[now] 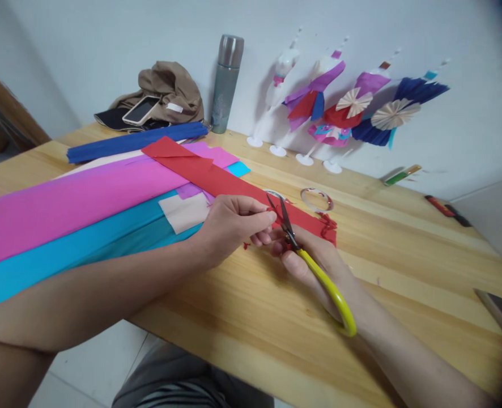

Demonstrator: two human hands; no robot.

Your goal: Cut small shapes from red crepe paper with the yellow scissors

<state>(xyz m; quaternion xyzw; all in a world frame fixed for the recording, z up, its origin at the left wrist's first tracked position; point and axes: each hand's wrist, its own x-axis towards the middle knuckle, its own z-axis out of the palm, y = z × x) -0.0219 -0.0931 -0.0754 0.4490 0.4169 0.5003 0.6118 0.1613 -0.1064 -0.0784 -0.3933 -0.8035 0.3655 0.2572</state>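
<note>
In the head view my left hand [238, 221] is closed, thumb and forefinger pinching a small bit of red yarn [275, 208]. Just right of it my right hand [313, 255] is curled around yellow-handled scissors [334, 292]. Their dark blades are parted, tips pointing away from me, close to the left fingertips and the yarn. Some right fingers are hidden behind the scissors. Under both hands lies a long red crepe paper strip [234, 184]. A small tangle of red yarn [328, 222] rests on its right end.
Pink [85, 190] and blue paper sheets [76, 238] cover the left of the wooden table [387, 249]. A tape roll [317, 199] lies beyond my hands. Behind stand a flask [226, 85] and several paper-dressed figures [310, 105]. A red-and-black cutter [446, 209] lies right.
</note>
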